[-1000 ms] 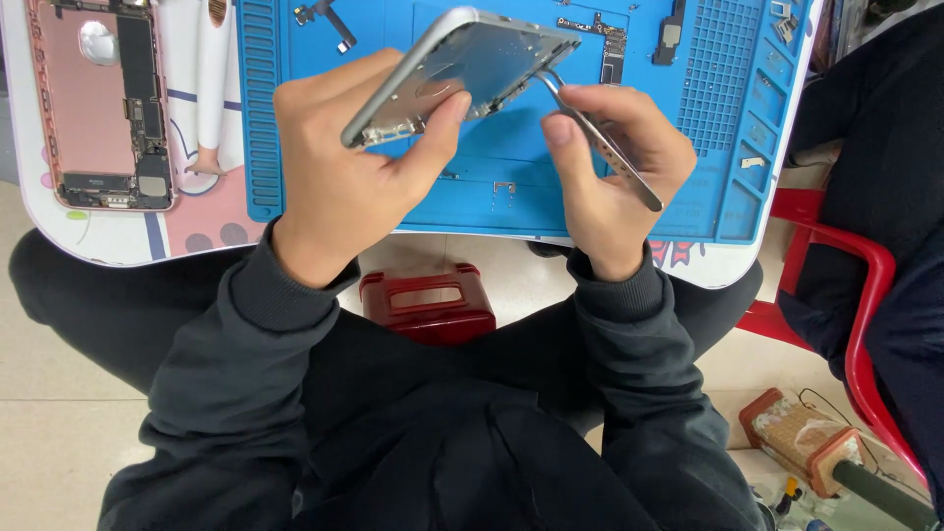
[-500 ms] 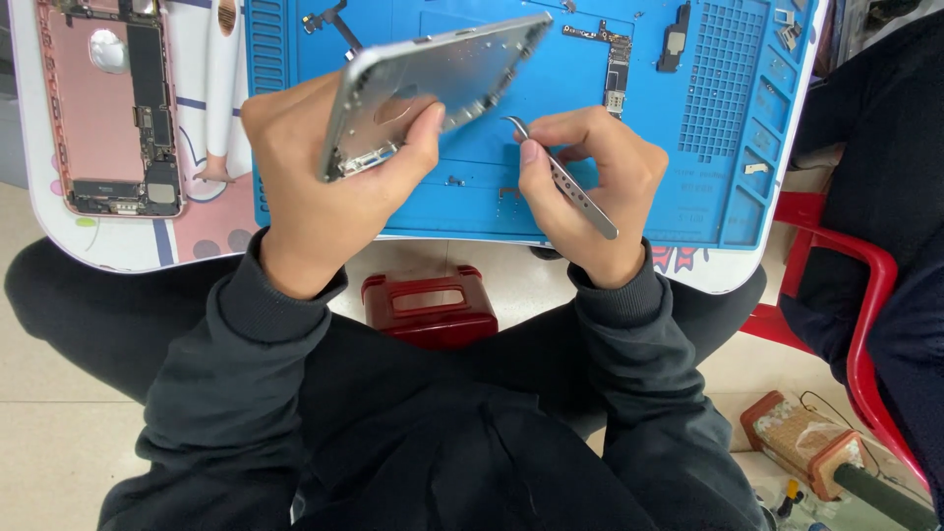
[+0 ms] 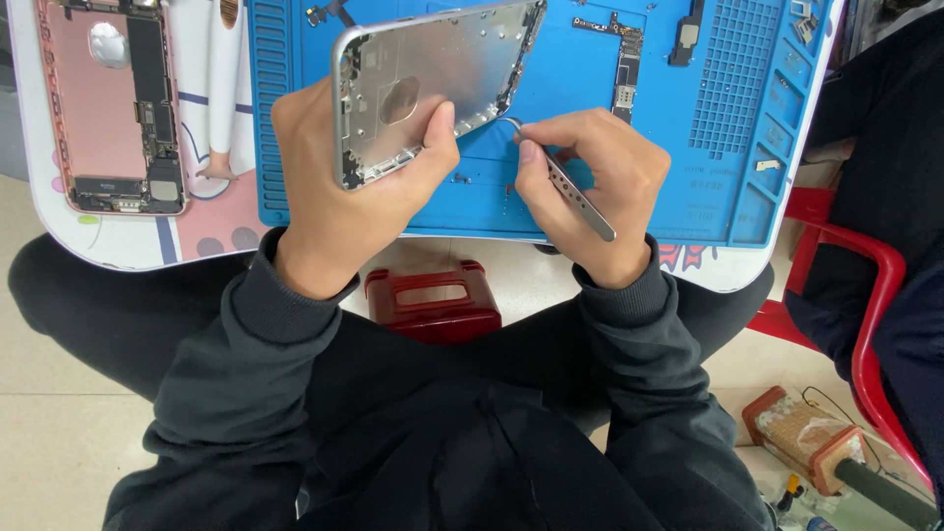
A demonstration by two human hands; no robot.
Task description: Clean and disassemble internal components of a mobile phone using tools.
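Two hands: left holds one phone housing, right one tweezers

From my remote seat I see no packages, signs or lit screens. Only a small patch of dark print sits on the blue work mat, near its lower right corner, too small to make out.

A stripped phone housing is held above a work mat on the desk, tweezers just right of it. Another opened phone lies left of the mat; a circuit board rests on it.
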